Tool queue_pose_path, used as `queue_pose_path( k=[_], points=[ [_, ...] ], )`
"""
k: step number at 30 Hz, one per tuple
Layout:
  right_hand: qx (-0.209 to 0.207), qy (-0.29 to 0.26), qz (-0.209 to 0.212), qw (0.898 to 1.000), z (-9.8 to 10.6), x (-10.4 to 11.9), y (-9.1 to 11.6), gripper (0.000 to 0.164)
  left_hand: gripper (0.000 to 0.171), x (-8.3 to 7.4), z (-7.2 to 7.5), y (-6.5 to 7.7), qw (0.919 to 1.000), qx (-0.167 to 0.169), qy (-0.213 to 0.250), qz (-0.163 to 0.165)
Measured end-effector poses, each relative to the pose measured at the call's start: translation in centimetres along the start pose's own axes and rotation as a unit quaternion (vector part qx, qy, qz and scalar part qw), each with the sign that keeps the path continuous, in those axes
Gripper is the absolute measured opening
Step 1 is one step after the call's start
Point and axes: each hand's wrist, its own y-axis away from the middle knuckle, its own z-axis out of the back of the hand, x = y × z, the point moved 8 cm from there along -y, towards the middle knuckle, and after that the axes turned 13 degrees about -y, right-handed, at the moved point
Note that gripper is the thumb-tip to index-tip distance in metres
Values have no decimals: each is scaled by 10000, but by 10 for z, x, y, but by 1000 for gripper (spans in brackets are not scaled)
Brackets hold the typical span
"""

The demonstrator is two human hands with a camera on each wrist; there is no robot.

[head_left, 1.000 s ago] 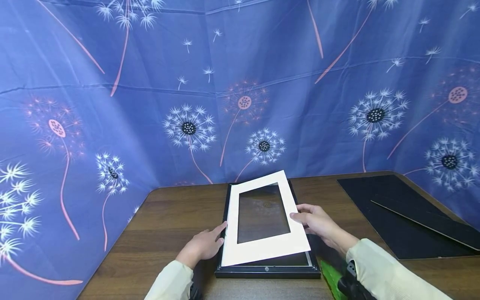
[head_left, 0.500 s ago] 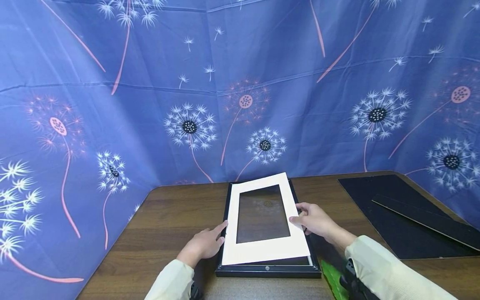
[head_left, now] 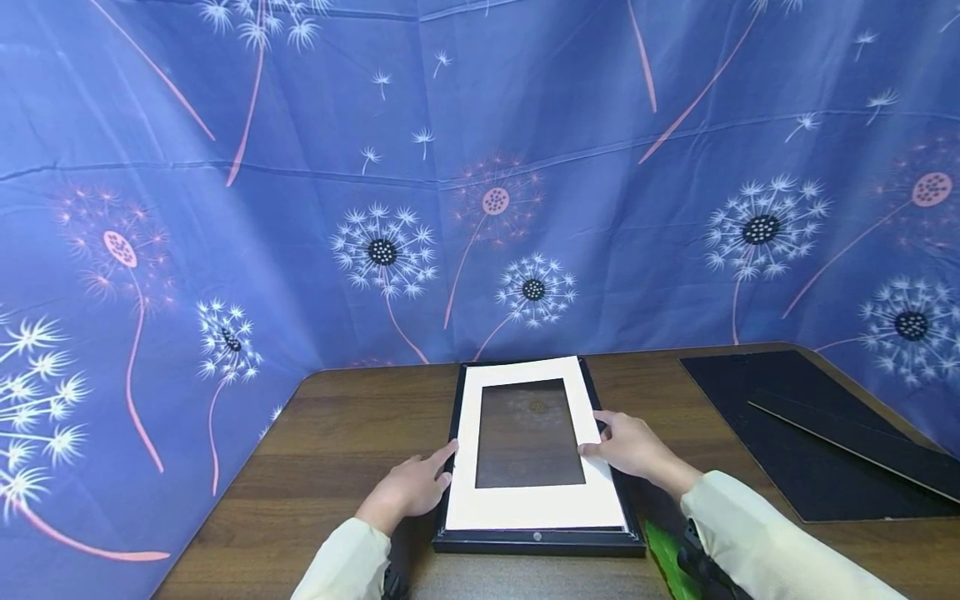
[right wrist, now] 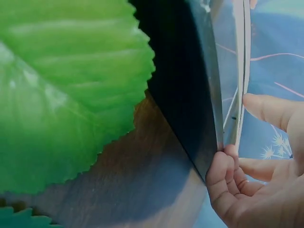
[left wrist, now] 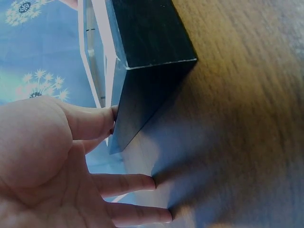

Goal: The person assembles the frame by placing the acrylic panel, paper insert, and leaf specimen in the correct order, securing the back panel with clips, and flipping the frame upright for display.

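Swinging nearly square over the black frame (head_left: 538,544), the white mat (head_left: 534,507), skewed a second ago, appears close to fitting; the right hand (head_left: 628,446) pinches its edge, the left hand (head_left: 408,489), fingers extended, touches the frame.

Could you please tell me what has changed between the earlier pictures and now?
The white mat has turned clockwise in the head view, its right side coming down toward the person, and now lies almost square with the black frame. The right hand pinches its right edge as before; the left hand stays at the frame's left edge. Nothing was let go.
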Motion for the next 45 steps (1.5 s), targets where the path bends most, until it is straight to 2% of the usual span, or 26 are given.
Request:
queue_pose_path(
  k=[7, 14, 22, 29, 45],
  points=[
    [85, 576, 39, 9983, -3, 3, -3, 71, 51, -1, 1, 1, 10000, -1, -8, -1],
    [166, 1489, 324, 9882, -4, 9, -2, 67, 51, -1, 1, 1, 10000, 14, -26, 27],
    [203, 1475, 390, 9881, -1, 1, -2, 66, 51, -1, 1, 2, 10000, 20, -44, 33],
    [278, 1530, 167, 9877, 2, -3, -2, 84, 51, 0, -1, -1, 9999, 27, -10, 131],
    [505, 1488, -19, 9876, 5, -4, -6, 81, 50, -1, -4, -4, 9992, 62, -91, 380]
  ],
)
